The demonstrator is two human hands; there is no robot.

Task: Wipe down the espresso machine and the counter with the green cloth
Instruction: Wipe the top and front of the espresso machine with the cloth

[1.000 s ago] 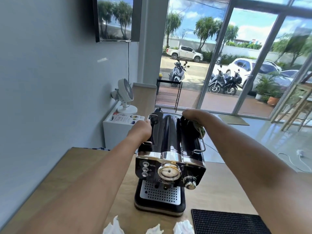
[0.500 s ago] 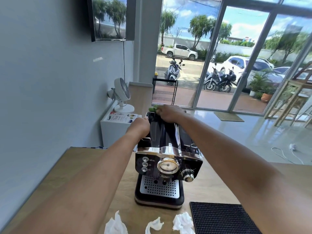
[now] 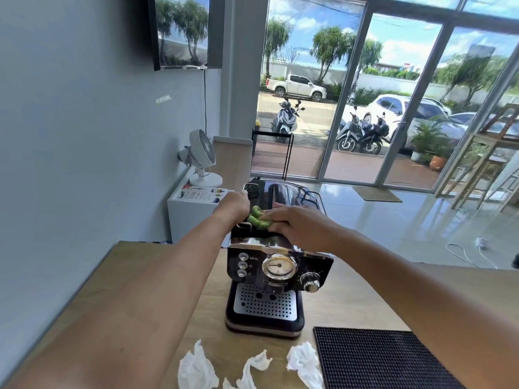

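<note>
A black and chrome espresso machine (image 3: 276, 272) with a round gauge stands on the wooden counter (image 3: 345, 299). My right hand (image 3: 297, 224) lies on the machine's top near its front edge and presses the bunched green cloth (image 3: 259, 219) down there, fingers curled over it. My left hand (image 3: 234, 204) grips the left top edge of the machine, just left of the cloth. Most of the cloth is hidden under my right hand.
Three crumpled white tissues (image 3: 252, 366) lie on the counter in front of the machine. A black rubber mat (image 3: 379, 357) sits at the front right. Behind the counter are a white cabinet (image 3: 191, 211) with a small fan (image 3: 202, 158), and glass doors.
My right hand with the cloth has swept from the back right of the machine's top across to the left, then forward toward the front edge. My left hand has stayed on the left side.
</note>
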